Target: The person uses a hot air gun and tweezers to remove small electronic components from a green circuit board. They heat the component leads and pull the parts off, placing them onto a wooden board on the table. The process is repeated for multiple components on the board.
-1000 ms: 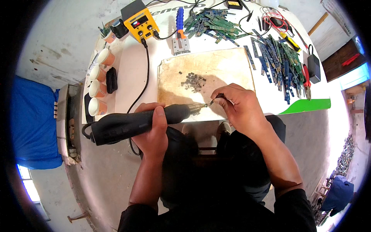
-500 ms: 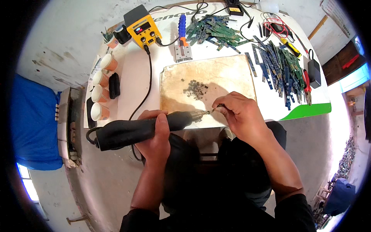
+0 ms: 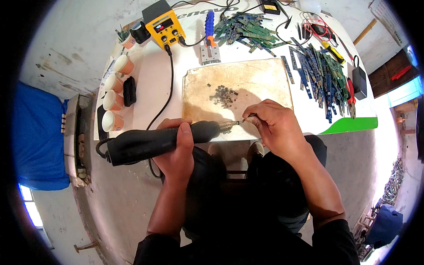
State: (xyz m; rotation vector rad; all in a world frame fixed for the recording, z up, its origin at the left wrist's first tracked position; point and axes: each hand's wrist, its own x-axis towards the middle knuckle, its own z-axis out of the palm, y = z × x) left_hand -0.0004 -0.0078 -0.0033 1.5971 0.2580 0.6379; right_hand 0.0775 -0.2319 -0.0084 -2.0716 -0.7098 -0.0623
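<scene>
My left hand [image 3: 179, 143] is wrapped around a black hot air gun [image 3: 145, 144], its thumb along the top. The gun's metal nozzle [image 3: 225, 126] points right, over the near edge of a stained, tan board [image 3: 198, 84]. Just off the nozzle tip, my right hand [image 3: 278, 128] pinches a thin dark tool like tweezers between thumb and forefinger. Its tip meets a tiny piece at the nozzle, too small to make out. Farther back on the board lies a loose cluster of small dark chips [image 3: 224, 96].
A yellow soldering station [image 3: 164, 27] stands at the back left, its black cable running to the gun. Paper cups [image 3: 113, 100] line the left edge. Narrow circuit strips are heaped at the back [image 3: 247, 28] and right [image 3: 320, 75], near red-handled pliers [image 3: 351, 97].
The whole view has shifted slightly. Both hands keep their grips, and the nozzle and the thin tool stay close together over the board's near edge.
</scene>
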